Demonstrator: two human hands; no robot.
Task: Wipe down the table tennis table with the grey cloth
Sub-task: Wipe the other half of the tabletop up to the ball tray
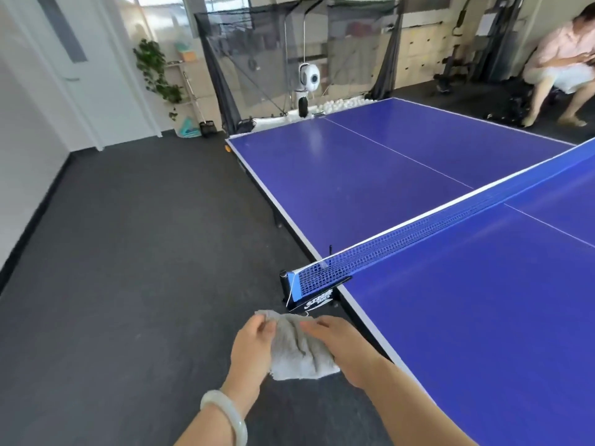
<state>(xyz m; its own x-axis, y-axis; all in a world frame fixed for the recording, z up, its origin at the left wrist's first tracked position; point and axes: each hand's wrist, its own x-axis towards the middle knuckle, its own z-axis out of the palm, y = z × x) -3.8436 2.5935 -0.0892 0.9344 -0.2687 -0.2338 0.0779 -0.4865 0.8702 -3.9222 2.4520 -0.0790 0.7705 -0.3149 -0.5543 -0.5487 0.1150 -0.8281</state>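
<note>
Just the one view, worn on the head, standing off the worktop [483, 317] at its long side edge, right by the net post [285, 286]. It tips forward and down, so the left hand [254, 346] and right hand [346, 347] sit close in at the bottom of frame, the grey cloth [299, 352] between them. The lens faces along that edge toward the far end, where the ball machine [308, 79] stands small and distant. It's a wide angle: the net [418, 233] runs off right, and dark floor [128, 252] fills the left.
</note>
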